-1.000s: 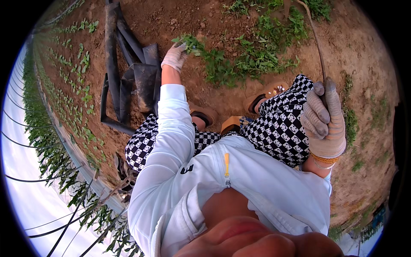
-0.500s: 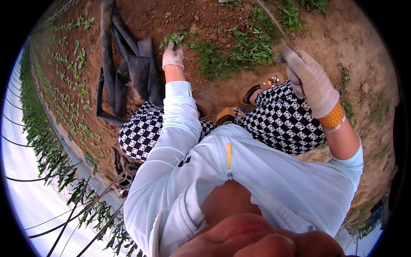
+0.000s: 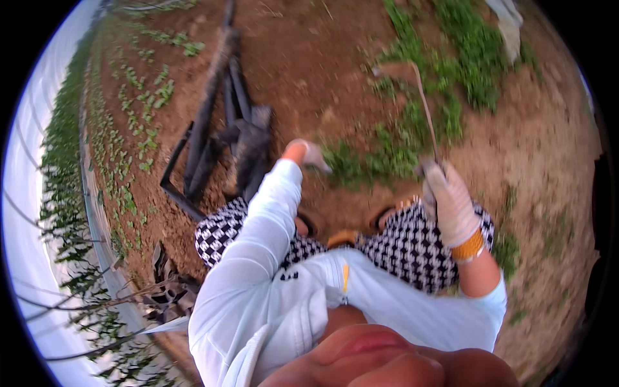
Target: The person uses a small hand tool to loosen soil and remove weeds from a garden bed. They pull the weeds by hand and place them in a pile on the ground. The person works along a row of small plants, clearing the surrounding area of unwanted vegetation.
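Observation:
My right hand [image 3: 453, 205], in a pale work glove with an orange-yellow band at the wrist, is closed around the handle end of a hand hoe [image 3: 428, 113]. Its thin bent shaft leads away from me to a flat blade [image 3: 396, 71], which is over soil beside green weeds. Nearer the middle, my left hand [image 3: 314, 157], gloved too, reaches low over the ground at the left end of a strip of weeds [image 3: 380, 151]. Motion smears its fingers, so I cannot make out whether they hold any greenery.
Folded black hose or sheeting [image 3: 248, 145] lies on the brown soil to the left. Rows of small seedlings [image 3: 138, 129] run beyond it. Denser weeds [image 3: 474, 55] and a whitish cloth-like piece [image 3: 507, 29] are at the far right. My checked trouser legs [image 3: 419, 248] bend beneath me.
My left hand has moved right from the soil near the black hose, where it held a tuft of weeds, to the weed strip. The hoe's blade has come into view as the view shifted.

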{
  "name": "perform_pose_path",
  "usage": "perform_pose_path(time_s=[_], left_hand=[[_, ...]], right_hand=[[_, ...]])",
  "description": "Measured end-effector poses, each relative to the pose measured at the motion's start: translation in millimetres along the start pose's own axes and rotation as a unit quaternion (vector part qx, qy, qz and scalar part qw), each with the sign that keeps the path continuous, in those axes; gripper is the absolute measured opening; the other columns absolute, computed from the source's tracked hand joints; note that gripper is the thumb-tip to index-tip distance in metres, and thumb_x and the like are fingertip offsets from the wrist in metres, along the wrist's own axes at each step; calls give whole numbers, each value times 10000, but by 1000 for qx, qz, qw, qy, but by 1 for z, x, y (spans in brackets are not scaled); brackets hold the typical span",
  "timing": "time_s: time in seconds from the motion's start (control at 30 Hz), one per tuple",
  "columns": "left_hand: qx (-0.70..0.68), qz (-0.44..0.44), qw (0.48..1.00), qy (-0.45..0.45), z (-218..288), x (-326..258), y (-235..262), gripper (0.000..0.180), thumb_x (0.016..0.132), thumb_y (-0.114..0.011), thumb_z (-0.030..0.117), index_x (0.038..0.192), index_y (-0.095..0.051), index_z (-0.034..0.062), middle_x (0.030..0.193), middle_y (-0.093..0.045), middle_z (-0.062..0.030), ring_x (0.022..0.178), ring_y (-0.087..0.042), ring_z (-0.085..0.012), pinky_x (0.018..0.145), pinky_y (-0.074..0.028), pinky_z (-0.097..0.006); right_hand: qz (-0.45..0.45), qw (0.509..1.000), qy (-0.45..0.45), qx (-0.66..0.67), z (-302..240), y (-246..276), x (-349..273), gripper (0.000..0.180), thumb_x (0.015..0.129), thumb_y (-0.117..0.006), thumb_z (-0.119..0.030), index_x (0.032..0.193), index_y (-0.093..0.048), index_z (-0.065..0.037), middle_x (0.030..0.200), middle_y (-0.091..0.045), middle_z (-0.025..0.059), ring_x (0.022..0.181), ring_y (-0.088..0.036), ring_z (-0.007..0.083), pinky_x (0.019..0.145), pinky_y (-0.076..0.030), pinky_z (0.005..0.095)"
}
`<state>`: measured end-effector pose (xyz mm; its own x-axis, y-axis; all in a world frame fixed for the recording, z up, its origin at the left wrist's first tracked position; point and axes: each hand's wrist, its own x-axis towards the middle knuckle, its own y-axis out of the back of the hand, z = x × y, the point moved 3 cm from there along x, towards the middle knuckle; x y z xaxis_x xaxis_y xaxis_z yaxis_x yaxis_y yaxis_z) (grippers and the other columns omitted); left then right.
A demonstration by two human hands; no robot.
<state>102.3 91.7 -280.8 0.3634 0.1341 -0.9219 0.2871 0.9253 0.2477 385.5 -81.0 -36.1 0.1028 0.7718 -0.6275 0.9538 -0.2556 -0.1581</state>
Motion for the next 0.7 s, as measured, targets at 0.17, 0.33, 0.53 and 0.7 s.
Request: perform_pose_path(time_s=[0.17, 0.33, 0.53, 0.7], left_hand=[[-93, 3, 992, -84, 0, 20, -22, 603, 890, -471, 640, 1212, -665, 169, 1325, -578, -70, 1213, -515, -270, 1040, -355, -386], [-182, 77, 963, -185, 14, 4, -27, 571, 918, -501, 570, 1287, -608, 147, 1337, -563, -70, 1202, -509, -233, 1042, -350, -390], [-395, 259, 882, -13, 16, -56, 35, 587, 928, -492, 569, 1160, -668, 59, 1190, -627, -145, 1115, -573, -253, 963, -405, -403], [-527, 404, 747, 16, 46, -69, 82, 590, 901, -577, 525, 1183, -613, 8, 1084, -654, -111, 901, -611, -210, 828, -458, -354]], right_hand=[[-84, 992, -15, 97, 11, 4, 9, 351, 971, -539, -388, 995, -550, -37, 566, -337, -68, 421, -306, 38, 392, -252, 198], [-89, 990, 1, 114, 11, 11, 2, 332, 963, -566, -376, 998, -559, -46, 576, -328, -75, 439, -304, 38, 406, -265, 192], [-108, 979, 5, 171, 1, 9, -2, 300, 962, -572, -359, 1000, -567, -61, 578, -308, -79, 442, -281, 47, 405, -253, 200], [-128, 980, 60, 140, -8, 2, -8, 297, 954, -583, -357, 978, -555, -62, 575, -359, -65, 446, -332, 50, 396, -271, 207]])
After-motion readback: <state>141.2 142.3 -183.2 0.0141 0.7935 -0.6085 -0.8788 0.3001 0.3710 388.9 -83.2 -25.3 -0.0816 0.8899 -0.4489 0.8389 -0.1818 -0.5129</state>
